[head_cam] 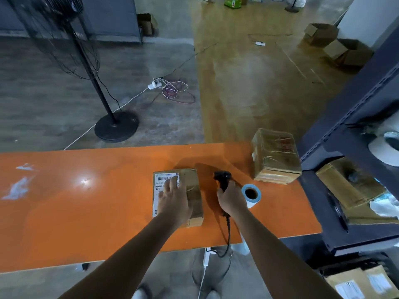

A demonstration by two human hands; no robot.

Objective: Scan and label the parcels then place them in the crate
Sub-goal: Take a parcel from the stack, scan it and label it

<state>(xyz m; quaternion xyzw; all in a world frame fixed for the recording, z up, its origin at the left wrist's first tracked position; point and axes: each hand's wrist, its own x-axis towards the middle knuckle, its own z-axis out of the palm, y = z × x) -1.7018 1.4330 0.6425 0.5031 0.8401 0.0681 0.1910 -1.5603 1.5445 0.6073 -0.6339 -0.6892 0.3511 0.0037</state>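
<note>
Forearms (133, 251) bare; left hand (175, 205), right hand (232, 201) bare; pale grey shoes (141, 294) underfoot.

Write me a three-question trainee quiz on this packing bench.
1. True or false: the left hand rests on the labelled parcel.
2. What does the right hand hold? A) a knife B) a scanner C) a phone
3. Fill in: the label roll sits on the orange table, just to the ____ of the right hand.
Key: 1 true; 2 B; 3 right.
</note>
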